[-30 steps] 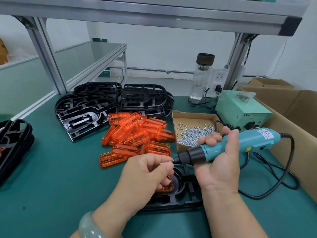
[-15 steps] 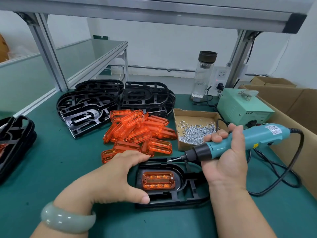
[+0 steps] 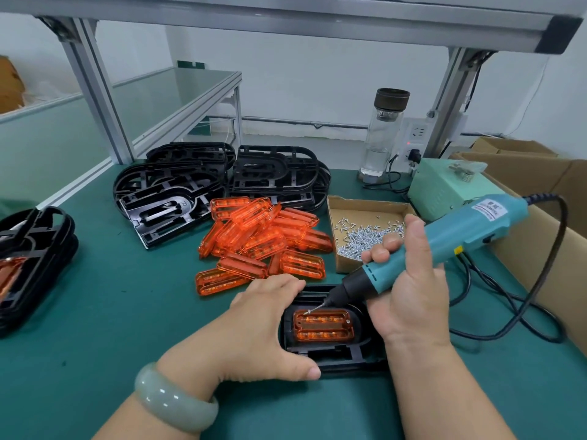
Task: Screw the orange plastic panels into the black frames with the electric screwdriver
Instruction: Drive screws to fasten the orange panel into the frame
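The right hand (image 3: 409, 290) is wrapped round the electric screwdriver (image 3: 444, 246), which slants down-left with the screw (image 3: 307, 312) on its bit at the far-left corner of the orange panel (image 3: 323, 326). The panel lies left-to-right in the black frame (image 3: 336, 357), whose left end the left hand (image 3: 263, 325) clamps between thumb and fingers.

The bench (image 3: 111, 328) has a dark green top. At its back lie 2 heaps of black frames (image 3: 178, 198), side by side, and another stack (image 3: 38, 258) sits at the left edge. In front of the back heaps is a loose pile of orange panels (image 3: 263, 236), just beside a shallow cardboard tray (image 3: 359, 208) of screws (image 3: 365, 238). Behind the tray stand a glass bottle (image 3: 382, 144) and a pale green box (image 3: 444, 188). A black cable (image 3: 524, 300) loops at the right. 1 black frame (image 3: 333, 354) lies near the front.
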`<state>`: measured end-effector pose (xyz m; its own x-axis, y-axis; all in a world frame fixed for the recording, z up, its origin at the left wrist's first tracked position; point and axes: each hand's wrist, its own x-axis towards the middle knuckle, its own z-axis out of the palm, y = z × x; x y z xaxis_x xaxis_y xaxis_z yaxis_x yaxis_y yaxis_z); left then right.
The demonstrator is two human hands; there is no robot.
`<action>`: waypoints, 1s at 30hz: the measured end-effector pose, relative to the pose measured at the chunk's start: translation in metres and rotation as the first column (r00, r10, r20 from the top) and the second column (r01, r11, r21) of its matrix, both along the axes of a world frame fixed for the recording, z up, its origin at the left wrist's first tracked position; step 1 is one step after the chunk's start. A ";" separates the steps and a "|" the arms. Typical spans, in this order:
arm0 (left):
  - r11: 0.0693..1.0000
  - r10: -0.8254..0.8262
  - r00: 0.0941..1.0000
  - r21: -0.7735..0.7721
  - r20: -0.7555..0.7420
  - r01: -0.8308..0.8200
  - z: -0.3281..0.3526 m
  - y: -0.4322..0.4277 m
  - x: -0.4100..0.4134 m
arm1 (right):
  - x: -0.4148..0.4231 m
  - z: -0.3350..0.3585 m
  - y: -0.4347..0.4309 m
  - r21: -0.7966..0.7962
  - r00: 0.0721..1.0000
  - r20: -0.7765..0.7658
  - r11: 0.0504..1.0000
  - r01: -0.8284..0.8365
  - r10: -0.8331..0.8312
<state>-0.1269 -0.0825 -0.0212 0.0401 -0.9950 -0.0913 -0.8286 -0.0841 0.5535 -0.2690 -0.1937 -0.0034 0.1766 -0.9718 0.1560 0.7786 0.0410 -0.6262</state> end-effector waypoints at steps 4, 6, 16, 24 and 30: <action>1.000 0.001 1.000 -0.021 0.006 0.000 -0.002 0.001 0.000 | 0.004 -0.001 0.004 -0.099 0.996 -0.085 0.995 0.010 -0.018; 1.000 0.001 1.000 -0.013 0.001 -0.001 -0.002 0.001 -0.001 | 0.006 0.000 0.006 -0.139 0.992 -0.120 0.990 0.025 -0.042; 1.000 -0.004 1.000 0.003 0.007 0.004 0.000 0.001 -0.001 | 0.007 0.000 0.009 -0.193 0.990 -0.142 0.981 -0.009 -0.019; 1.000 -0.002 1.000 0.010 0.022 0.002 0.001 0.001 -0.002 | 0.010 0.001 0.012 -0.315 0.974 -0.224 0.948 -0.046 -0.027; 1.000 0.005 1.000 0.020 -0.001 -0.005 0.004 0.000 -0.005 | 0.022 0.015 0.017 -0.432 0.928 -0.367 0.872 -0.229 0.062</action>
